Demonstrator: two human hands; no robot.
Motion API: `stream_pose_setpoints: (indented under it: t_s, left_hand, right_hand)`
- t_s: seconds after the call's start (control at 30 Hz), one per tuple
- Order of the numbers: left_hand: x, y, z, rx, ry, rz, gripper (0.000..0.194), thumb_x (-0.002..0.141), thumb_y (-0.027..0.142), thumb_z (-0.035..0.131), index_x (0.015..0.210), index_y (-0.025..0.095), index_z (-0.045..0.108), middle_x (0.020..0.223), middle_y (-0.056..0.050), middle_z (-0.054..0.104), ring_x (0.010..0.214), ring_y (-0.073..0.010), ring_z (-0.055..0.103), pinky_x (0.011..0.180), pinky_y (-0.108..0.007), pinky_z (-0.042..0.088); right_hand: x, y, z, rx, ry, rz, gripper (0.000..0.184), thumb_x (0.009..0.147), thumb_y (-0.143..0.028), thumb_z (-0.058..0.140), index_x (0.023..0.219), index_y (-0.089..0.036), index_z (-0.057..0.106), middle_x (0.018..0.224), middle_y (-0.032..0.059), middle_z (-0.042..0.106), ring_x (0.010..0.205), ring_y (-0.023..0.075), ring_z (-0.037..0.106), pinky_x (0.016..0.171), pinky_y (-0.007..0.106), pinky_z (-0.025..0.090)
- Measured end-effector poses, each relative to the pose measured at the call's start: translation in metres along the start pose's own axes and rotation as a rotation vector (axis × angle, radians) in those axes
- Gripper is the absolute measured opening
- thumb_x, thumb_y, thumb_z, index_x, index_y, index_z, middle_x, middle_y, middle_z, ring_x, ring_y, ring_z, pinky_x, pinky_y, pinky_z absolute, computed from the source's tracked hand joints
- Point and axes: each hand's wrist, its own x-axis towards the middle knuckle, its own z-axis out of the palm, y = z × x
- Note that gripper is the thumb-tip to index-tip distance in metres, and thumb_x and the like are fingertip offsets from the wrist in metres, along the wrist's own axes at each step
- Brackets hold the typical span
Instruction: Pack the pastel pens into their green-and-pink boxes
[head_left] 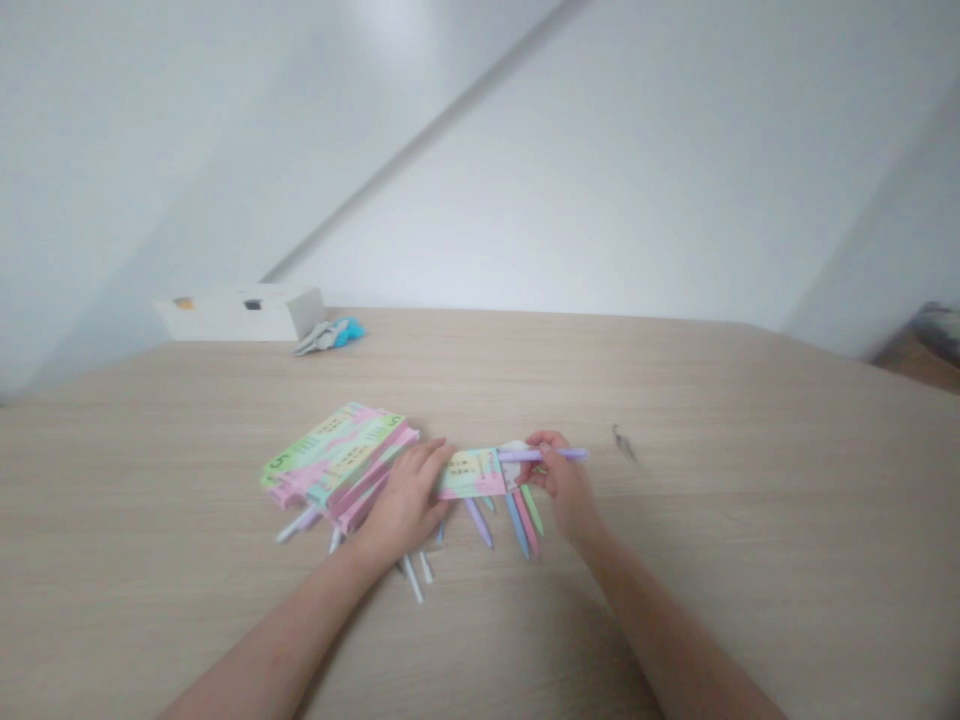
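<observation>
My left hand is closed over the left end of a small pastel cardboard box, which lies sideways in front of me. My right hand pinches a light purple pen at the box's right end, where a pale flap stands out. The pen's left end reaches the box's opening; how far inside it goes I cannot tell. Below the box lie more pastel pens: a purple one, a blue one, a pink one and a green one. Their upper ends are hidden.
Left of my left hand sits a pile of similar pink and green boxes, with pen ends poking out beneath. A white box and a crumpled grey and blue item stand at the back left. A small dark object lies to the right.
</observation>
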Motion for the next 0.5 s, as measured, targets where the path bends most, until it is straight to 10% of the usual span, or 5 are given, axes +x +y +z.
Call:
stream_pose_setpoints:
  t_s: [0.5]
  left_hand:
    - [0.0006, -0.0003, 0.0006, 0.011, -0.01, -0.002, 0.06, 0.074, 0.016, 0.056, 0.132, 0.019, 0.037, 0.135, -0.013, 0.044, 0.125, -0.0285, 0.04, 0.105, -0.047, 0.034]
  right_hand:
    - [-0.0001, -0.0052, 0.0033, -0.113, 0.068, 0.064, 0.036, 0.065, -0.049, 0.071, 0.08, -0.018, 0.058, 0.066, 0.0004, 0.064, 0.063, 0.0161, 0.064, 0.06, 0.029, 0.055]
